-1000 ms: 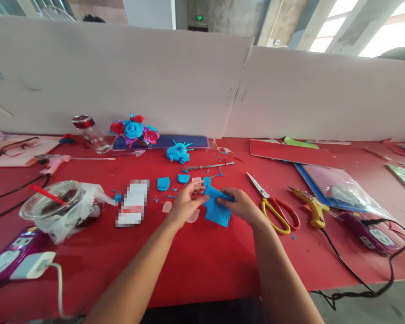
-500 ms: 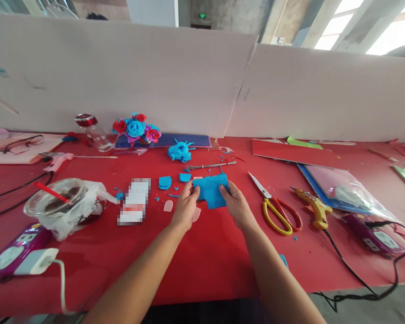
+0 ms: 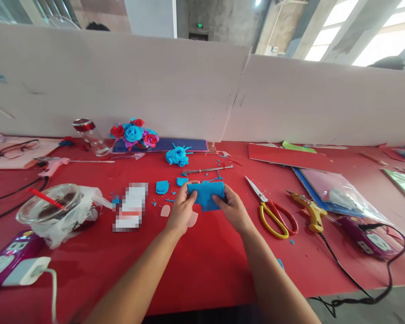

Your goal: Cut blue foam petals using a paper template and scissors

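A piece of blue crepe paper (image 3: 206,194) is stretched between my two hands above the red table. My left hand (image 3: 182,209) pinches its left end, thumb on top, and my right hand (image 3: 233,208) grips the right end the same way. Its upper edge looks folded over. Close by on the table lie blue paper cutouts (image 3: 162,187), a pale pink petal-shaped piece (image 3: 165,210) and another pink piece (image 3: 192,219) partly behind my left hand. Blue paper flowers (image 3: 177,155) and a bundle of thin wires (image 3: 208,169) lie beyond.
Scissors (image 3: 269,213) and a yellow glue gun (image 3: 310,211) with a black cord lie at right, near a purple power strip (image 3: 367,236). At left are a lidded cup (image 3: 50,207), a pink glue gun (image 3: 54,166) and a glass bottle (image 3: 92,137). A white partition (image 3: 121,81) stands behind.
The upper edge of the blue paper now looks straighter and folded over, with both hands still on it. The whole view has tilted slightly upward.
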`<state>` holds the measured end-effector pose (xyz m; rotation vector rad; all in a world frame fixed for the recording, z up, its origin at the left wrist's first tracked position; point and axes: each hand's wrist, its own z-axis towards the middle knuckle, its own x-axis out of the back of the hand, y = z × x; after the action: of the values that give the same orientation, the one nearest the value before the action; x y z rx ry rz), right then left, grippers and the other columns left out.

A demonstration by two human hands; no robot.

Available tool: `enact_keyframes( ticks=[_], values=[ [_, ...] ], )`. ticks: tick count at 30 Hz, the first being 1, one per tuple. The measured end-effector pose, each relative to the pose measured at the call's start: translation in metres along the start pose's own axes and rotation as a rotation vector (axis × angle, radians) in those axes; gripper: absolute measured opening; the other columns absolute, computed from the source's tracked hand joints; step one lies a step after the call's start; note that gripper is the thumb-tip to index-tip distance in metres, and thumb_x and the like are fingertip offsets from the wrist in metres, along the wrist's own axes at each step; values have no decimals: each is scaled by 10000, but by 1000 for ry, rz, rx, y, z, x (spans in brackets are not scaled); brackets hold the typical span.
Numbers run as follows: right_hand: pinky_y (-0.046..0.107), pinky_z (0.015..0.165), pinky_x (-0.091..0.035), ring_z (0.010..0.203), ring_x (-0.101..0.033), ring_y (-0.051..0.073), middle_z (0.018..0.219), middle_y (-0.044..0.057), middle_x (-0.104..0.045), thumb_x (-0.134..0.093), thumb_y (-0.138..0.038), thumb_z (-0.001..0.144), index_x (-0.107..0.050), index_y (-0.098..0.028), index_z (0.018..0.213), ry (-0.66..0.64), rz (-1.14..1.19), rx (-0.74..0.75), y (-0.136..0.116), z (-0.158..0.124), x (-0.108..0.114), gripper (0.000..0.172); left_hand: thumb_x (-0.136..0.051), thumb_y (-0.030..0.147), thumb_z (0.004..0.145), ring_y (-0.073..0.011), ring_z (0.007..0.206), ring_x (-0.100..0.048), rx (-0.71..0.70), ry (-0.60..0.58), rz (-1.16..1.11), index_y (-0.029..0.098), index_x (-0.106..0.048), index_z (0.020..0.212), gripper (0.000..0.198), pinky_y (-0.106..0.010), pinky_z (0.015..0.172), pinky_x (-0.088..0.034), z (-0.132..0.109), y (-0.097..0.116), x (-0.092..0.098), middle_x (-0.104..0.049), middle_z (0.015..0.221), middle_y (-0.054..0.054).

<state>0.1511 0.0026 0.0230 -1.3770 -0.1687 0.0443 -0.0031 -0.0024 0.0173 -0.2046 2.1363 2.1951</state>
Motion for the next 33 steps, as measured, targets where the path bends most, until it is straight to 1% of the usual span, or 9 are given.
enact_keyframes(
  ticks=[5, 8, 10, 14, 16, 18, 24, 29, 33],
  values=[
    [346, 789, -486, 837, -570, 182, 905, 21, -594, -551, -352, 865, -550, -229, 1006, -22, -39, 72, -7, -4, -3, 187, -537, 337, 847, -177, 1070, -540, -176, -3, 65, 271, -516, 1036, 201, -296, 937, -405, -2, 2, 1, -592, 1115, -22],
    [356, 791, -495, 896, -565, 192, 980, 37, -571, -574, -326, 856, -525, -263, 1050, 79, -52, 146, -10, -5, -3, 210, -545, 307, 848, -171, 995, -554, -304, 6, 73, 250, -508, 934, 110, -286, 886, -422, -4, 5, 0, -583, 1023, -28],
    [368, 814, -494, 974, -555, 206, 1035, 47, -551, -606, -281, 831, -536, -283, 1042, 176, -30, 265, -12, -6, -2, 223, -560, 300, 837, -169, 924, -566, -325, 18, 55, 239, -504, 877, 93, -281, 824, -442, -6, 7, -1, -586, 976, -31],
    [392, 850, -478, 1006, -541, 212, 1045, 45, -517, -586, -173, 818, -659, -291, 828, 253, -65, 458, -16, -11, 0, 138, -563, 226, 806, -177, 905, -578, -342, 39, 18, 231, -489, 803, 74, -298, 792, -451, -9, 14, 1, -606, 946, -28],
    [399, 853, -471, 984, -544, 206, 1030, 35, -518, -567, -129, 812, -684, -293, 703, 234, -90, 480, -17, -13, 1, 229, -534, 142, 780, -181, 930, -578, -366, 36, 24, 228, -483, 775, 100, -305, 803, -446, -10, 16, 2, -612, 949, -25],
    [400, 848, -468, 979, -544, 205, 1021, 27, -524, -558, -98, 804, -698, -308, 672, 223, -88, 492, -18, -14, 0, 284, -494, 64, 741, -178, 954, -573, -383, 34, 38, 224, -484, 751, 161, -300, 806, -438, -11, 17, 4, -613, 952, -20],
    [388, 800, -472, 987, -527, 207, 1035, 31, -498, -580, -68, 804, -732, -342, 754, 240, -105, 583, -20, -13, 0, 317, -524, 42, 706, -149, 880, -570, -334, 53, -117, 214, -491, 732, 177, -268, 749, -426, -5, 10, 3, -609, 927, 2],
    [377, 755, -481, 951, -532, 199, 1047, 36, -499, -589, -49, 805, -737, -362, 836, 205, -200, 626, -20, -12, 3, 348, -649, 121, 691, -133, 804, -569, -188, 41, -305, 211, -498, 747, 185, -251, 699, -433, -1, 8, 1, -619, 872, 8],
    [376, 734, -499, 946, -553, 201, 1083, 44, -507, -591, -50, 812, -719, -383, 966, 253, -344, 683, -18, -10, 3, 388, -692, 147, 675, -110, 733, -553, -79, 27, -363, 211, -542, 822, 220, -231, 656, -435, -1, 10, 0, -619, 839, 9]
  ],
)
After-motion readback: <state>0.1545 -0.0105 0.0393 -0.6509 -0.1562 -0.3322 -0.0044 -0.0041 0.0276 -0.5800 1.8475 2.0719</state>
